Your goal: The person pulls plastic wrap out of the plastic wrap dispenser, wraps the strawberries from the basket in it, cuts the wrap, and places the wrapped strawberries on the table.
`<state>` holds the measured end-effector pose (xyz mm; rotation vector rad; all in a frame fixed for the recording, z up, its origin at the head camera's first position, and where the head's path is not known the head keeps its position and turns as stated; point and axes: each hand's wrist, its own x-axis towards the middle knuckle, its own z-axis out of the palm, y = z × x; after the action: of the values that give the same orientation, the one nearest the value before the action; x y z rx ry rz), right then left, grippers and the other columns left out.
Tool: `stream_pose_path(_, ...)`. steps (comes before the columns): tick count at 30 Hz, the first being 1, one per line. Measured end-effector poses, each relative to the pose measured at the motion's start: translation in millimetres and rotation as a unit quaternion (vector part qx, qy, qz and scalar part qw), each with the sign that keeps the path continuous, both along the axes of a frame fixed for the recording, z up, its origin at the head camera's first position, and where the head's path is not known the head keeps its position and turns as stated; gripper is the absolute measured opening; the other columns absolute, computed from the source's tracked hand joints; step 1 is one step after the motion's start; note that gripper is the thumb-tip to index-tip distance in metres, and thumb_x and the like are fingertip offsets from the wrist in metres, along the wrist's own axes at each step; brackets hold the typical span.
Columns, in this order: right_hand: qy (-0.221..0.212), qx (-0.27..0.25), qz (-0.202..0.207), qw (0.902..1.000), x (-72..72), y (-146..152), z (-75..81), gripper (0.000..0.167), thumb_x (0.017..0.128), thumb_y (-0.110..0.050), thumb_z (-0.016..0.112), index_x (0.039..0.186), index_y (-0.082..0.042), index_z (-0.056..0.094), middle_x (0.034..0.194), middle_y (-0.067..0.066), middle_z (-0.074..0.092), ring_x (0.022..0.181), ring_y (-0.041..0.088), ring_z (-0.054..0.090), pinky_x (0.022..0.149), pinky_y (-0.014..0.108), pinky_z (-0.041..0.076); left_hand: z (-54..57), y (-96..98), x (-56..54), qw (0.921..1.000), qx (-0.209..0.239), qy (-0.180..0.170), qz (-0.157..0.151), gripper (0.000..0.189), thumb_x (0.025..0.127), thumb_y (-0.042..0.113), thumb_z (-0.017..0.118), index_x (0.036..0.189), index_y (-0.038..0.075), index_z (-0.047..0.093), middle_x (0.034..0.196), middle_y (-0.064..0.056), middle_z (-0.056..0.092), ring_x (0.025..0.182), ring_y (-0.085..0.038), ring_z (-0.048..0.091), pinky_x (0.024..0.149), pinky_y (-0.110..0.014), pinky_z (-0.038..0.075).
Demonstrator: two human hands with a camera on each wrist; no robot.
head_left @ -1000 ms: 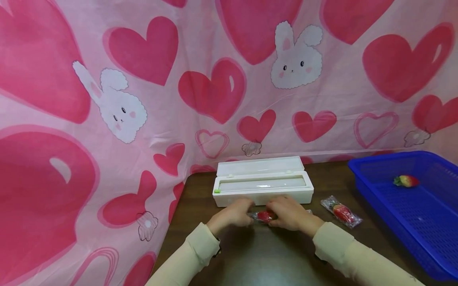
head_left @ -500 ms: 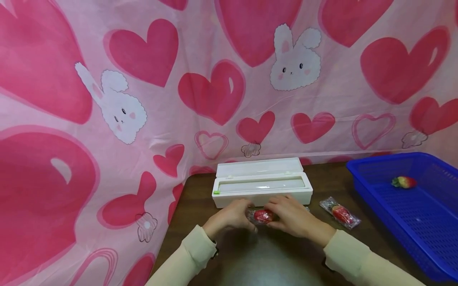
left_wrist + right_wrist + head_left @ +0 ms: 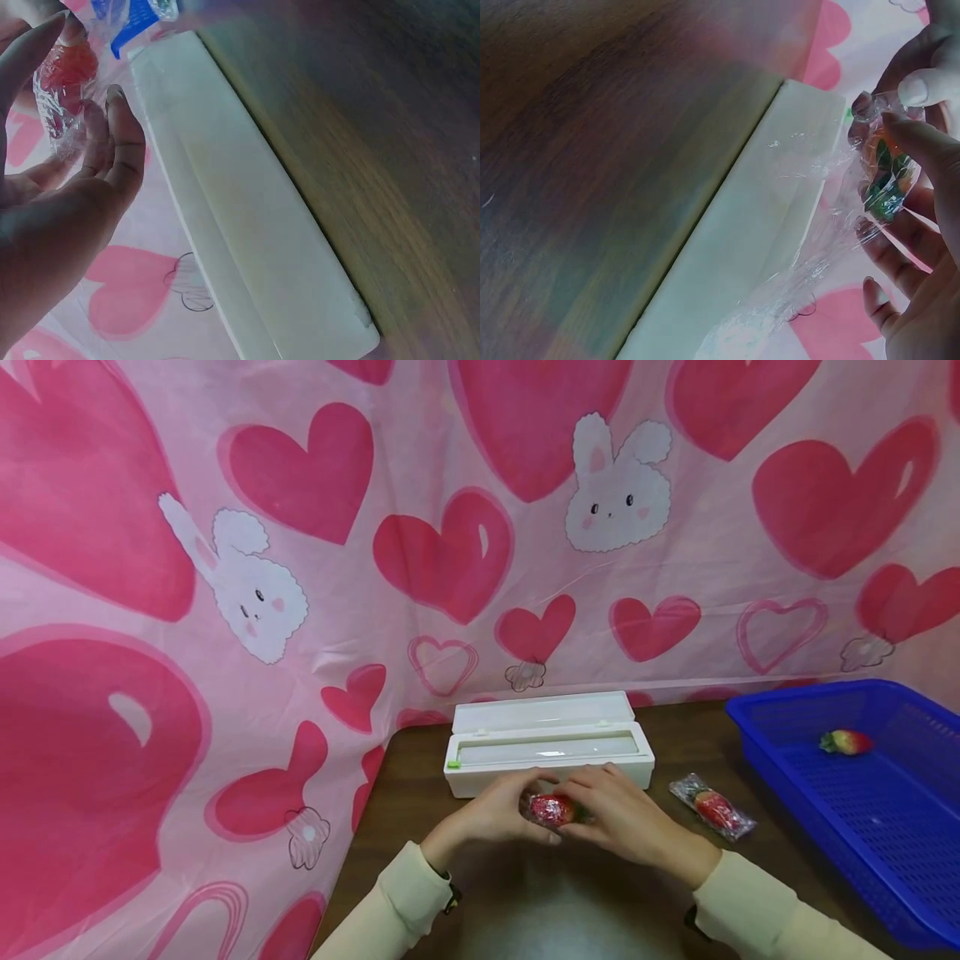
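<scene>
Fingers point(image 3: 126, 142) of the left hand point(image 3: 495, 810) are being curled round a red strawberry in clear film point(image 3: 553, 810), before a long white plastic box point(image 3: 474, 782); its leafy end is being grasped by the right hand point(image 3: 618, 814). Rightward, a second film-wrapped strawberry point(image 3: 716, 810) is being borne by the brown wooden worktop point(image 3: 573, 914), a bare strawberry point(image 3: 849, 742) by a blue rectangular plastic basket point(image 3: 888, 814).

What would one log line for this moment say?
left fingers, right fingers: around film-wrapped red strawberry | long white plastic box: open | second film-wrapped strawberry: on brown table | blue plastic basket: holds unwrapped strawberry
</scene>
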<state>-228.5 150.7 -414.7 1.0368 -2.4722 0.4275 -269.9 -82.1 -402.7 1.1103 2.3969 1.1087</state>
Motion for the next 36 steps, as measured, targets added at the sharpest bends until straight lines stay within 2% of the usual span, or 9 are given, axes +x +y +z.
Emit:
stream_pose_path(4, 0.009, -0.007, 0.006, 0.9999, 0.8, 0.6, -0.5, 0.046, 0.081, -0.042, 0.087, 0.117, -0.016, 0.073, 0.115, -0.007, 0.069, 0.109, 0.015, 0.062, 0.088, 0.039, 0.045, 0.8, 0.9, 2.0, 0.9999, 0.009, 0.007, 0.004, 0.074, 0.078, 0.021, 0.091, 0.141, 0.019, 0.053, 0.116, 0.001, 0.065, 0.092, -0.005, 0.062, 0.08, -0.023, 0.054)
stream_pose_path(7, 0.019, -0.011, 0.01, 0.9997, 0.8, 1.2, -1.0, 0.045, 0.08, -0.041, 0.087, 0.115, -0.017, 0.073, 0.114, -0.007, 0.069, 0.109, 0.015, 0.062, 0.088, 0.039, 0.045, 1.1, 0.4, 2.9, 0.9998, 0.014, 0.009, 0.011, 0.075, 0.079, 0.022, 0.09, 0.143, 0.018, 0.051, 0.126, -0.004, 0.062, 0.09, -0.005, 0.062, 0.079, -0.024, 0.055)
stream_pose_path(12, 0.033, -0.007, 0.008, 0.9994, 1.1, 1.6, -1.5, 0.045, 0.079, -0.041, 0.087, 0.115, -0.017, 0.073, 0.113, -0.006, 0.069, 0.108, 0.016, 0.062, 0.087, 0.039, 0.045, -0.1, -0.7, 4.2, 0.9991, 0.018, -0.021, 0.033, 0.079, 0.082, 0.023, 0.087, 0.149, 0.011, 0.045, 0.14, -0.012, 0.059, 0.1, -0.008, 0.065, 0.086, -0.024, 0.053)
stream_pose_path(16, 0.044, -0.009, 0.013, 0.9989, 1.0, 1.7, -1.9, 0.046, 0.079, -0.04, 0.087, 0.117, -0.017, 0.073, 0.115, -0.005, 0.068, 0.109, 0.016, 0.062, 0.086, 0.04, 0.045, -2.6, -0.3, 3.1, 0.998, 0.024, -0.049, 0.033, 0.076, 0.084, 0.022, 0.084, 0.147, 0.002, 0.046, 0.134, -0.011, 0.062, 0.108, -0.009, 0.064, 0.088, -0.024, 0.053)
stream_pose_path(21, 0.058, -0.014, 0.02, 0.998, 0.8, 2.0, -3.2, 0.047, 0.079, -0.039, 0.088, 0.117, -0.016, 0.073, 0.115, -0.004, 0.068, 0.11, 0.017, 0.062, 0.087, 0.04, 0.045, -3.0, 0.2, 2.3, 0.9969, 0.033, -0.067, 0.024, 0.061, 0.088, 0.018, 0.081, 0.139, -0.001, 0.053, 0.119, -0.004, 0.066, 0.094, -0.005, 0.064, 0.079, -0.024, 0.055)
stream_pose_path(23, 0.064, -0.017, 0.022, 0.9976, 0.8, 1.9, -3.9, 0.046, 0.078, -0.038, 0.088, 0.116, -0.015, 0.073, 0.114, -0.003, 0.068, 0.109, 0.017, 0.062, 0.087, 0.04, 0.045, -3.1, 0.9, 2.9, 0.9949, 0.044, -0.087, 0.025, 0.054, 0.089, 0.016, 0.079, 0.136, 0.001, 0.056, 0.114, -0.004, 0.067, 0.088, -0.007, 0.066, 0.075, -0.026, 0.057)
stream_pose_path(27, 0.074, -0.023, 0.027, 0.9966, 0.6, 1.2, -5.3, 0.046, 0.077, -0.038, 0.089, 0.114, -0.015, 0.073, 0.111, -0.004, 0.068, 0.106, 0.016, 0.062, 0.086, 0.039, 0.044, -4.2, 2.9, 4.2, 0.9881, 0.078, -0.13, 0.026, 0.044, 0.092, 0.01, 0.076, 0.132, 0.001, 0.059, 0.114, -0.007, 0.069, 0.086, -0.01, 0.069, 0.074, -0.03, 0.06)
stream_pose_path(32, 0.077, -0.022, 0.026, 0.9965, -0.5, 0.5, -6.2, 0.047, 0.077, -0.038, 0.09, 0.114, -0.014, 0.073, 0.109, -0.005, 0.067, 0.104, 0.016, 0.061, 0.085, 0.039, 0.044, -5.9, 5.1, 4.7, 0.9878, 0.095, -0.114, 0.046, 0.037, 0.093, 0.01, 0.075, 0.128, 0.001, 0.064, 0.116, -0.008, 0.071, 0.095, -0.007, 0.068, 0.079, -0.025, 0.057)
stream_pose_path(36, 0.07, -0.019, 0.016, 0.9972, -0.8, 0.5, -6.5, 0.048, 0.077, -0.04, 0.09, 0.114, -0.015, 0.073, 0.109, -0.005, 0.068, 0.102, 0.015, 0.061, 0.085, 0.039, 0.044, -7.7, 6.0, 4.4, 0.9866, 0.102, -0.109, 0.065, 0.035, 0.093, 0.01, 0.076, 0.125, 0.002, 0.065, 0.115, -0.008, 0.071, 0.094, -0.008, 0.068, 0.078, -0.024, 0.057)
